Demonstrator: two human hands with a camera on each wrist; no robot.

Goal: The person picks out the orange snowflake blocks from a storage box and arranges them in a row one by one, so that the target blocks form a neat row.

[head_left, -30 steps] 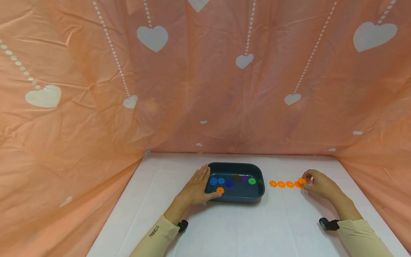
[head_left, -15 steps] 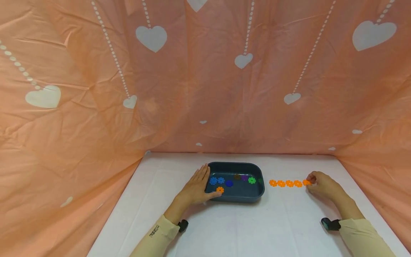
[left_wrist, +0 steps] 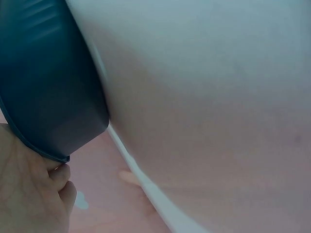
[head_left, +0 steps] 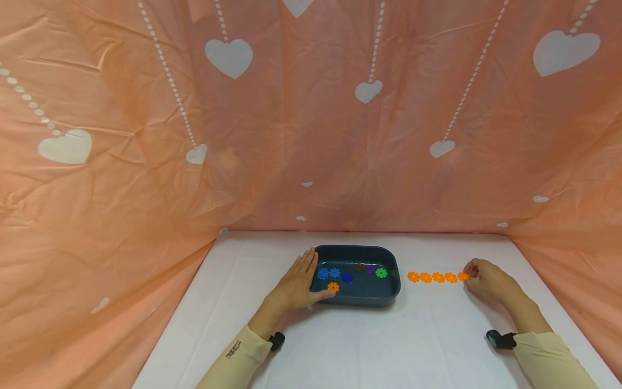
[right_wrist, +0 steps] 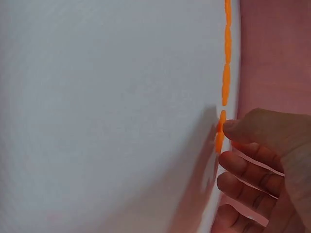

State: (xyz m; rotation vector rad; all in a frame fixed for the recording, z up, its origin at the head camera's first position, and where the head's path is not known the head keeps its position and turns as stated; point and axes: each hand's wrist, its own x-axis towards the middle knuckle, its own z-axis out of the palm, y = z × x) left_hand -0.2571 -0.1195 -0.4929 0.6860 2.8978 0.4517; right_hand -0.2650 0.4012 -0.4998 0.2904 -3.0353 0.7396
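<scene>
My left hand [head_left: 293, 286] rests along the left end of a dark blue-grey tray [head_left: 357, 301], fingers straight, thumb over the near rim. In the left wrist view, fingertips show beside the tray's wall [left_wrist: 43, 97]. To the tray's right lies a row of orange flower-shaped discs [head_left: 439, 277]. At the row's right end my right hand [head_left: 488, 281] pinches an orange flower disc [right_wrist: 220, 138] by its edge, low at the table. A narrow gap parts it from the neighbouring disc [right_wrist: 226, 85] in the right wrist view.
Inside the tray lie blue flower discs [head_left: 335, 273], a dark blue one [head_left: 347, 277], a brown one [head_left: 358, 268], a purple one [head_left: 370, 269], a green one [head_left: 381, 273] and an orange one [head_left: 332, 287]. A heart-patterned orange curtain [head_left: 340, 178] borders the white table [head_left: 369, 351].
My right hand has moved slightly right and lowered the orange flower disc from over the row to its right end. During the last half second little differs. My left hand stays on the tray.
</scene>
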